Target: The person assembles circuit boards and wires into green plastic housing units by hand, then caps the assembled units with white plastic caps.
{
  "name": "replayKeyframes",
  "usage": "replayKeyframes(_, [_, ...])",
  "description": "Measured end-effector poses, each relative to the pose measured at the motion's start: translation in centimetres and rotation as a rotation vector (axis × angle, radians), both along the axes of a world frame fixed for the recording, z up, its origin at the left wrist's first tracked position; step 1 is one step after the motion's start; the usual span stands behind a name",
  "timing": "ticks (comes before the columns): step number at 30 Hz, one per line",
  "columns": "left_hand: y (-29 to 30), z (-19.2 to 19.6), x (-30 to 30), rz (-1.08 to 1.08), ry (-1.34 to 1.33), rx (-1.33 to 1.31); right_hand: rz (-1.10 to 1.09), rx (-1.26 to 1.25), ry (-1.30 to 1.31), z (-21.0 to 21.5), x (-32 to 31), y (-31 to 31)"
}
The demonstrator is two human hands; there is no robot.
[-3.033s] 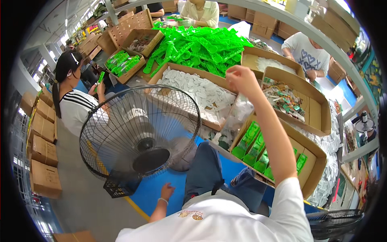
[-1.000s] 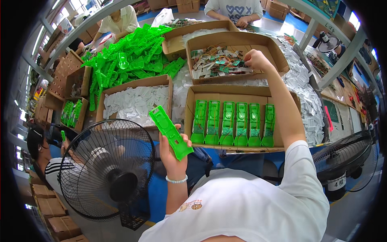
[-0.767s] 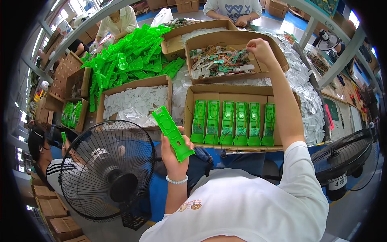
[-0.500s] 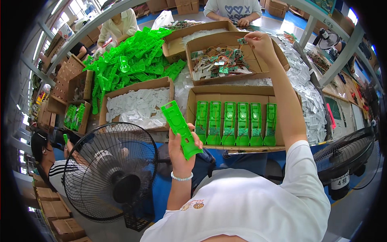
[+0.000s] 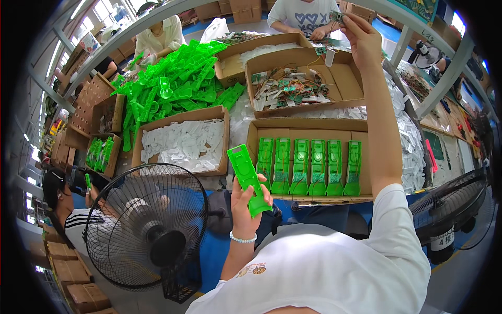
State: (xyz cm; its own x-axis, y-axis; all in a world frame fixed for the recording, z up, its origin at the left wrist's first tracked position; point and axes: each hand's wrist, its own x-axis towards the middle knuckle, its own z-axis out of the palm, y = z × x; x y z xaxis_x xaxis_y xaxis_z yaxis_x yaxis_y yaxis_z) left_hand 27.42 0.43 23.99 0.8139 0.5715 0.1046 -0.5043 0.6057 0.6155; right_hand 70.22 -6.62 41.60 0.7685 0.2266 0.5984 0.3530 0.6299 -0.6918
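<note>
The right hand pinches a small greenish circuit board between its fingertips, so a gentle lift best spares the white oblong piece dangling below them, while the left hand clasps a long bright-green plastic shell in its fingers.

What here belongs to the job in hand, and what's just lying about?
Job in hand:
green casing, left hand
small circuit board, right hand
box of boards
box of casings

Seemingly unrelated:
left black fan
pink strip
white bag

Fan bars the left; between the forearms — open air over the carton.
</note>
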Motion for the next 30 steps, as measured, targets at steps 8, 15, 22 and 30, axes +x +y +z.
replayKeyframes(8, [1.8,4.7,4.0,0.013,-0.029,0.287,0.092,-0.402,-0.09,-2.2,-6.8,-1.8])
replayKeyframes(15, [1.8,7.2,6.3,0.061,-0.068,0.427,-0.105,-0.08,-0.147,-3.2,-6.8,-1.8])
replayKeyframes(22, [0.2,3.3,3.9,0.038,0.076,0.296,-0.207,-0.324,-0.083,-6.7,-4.5,-1.3])
replayKeyframes(30, [0.8,1.7,2.9,0.063,0.09,0.245,-0.11,0.028,-0.026,-4.2,-3.8,-2.3])
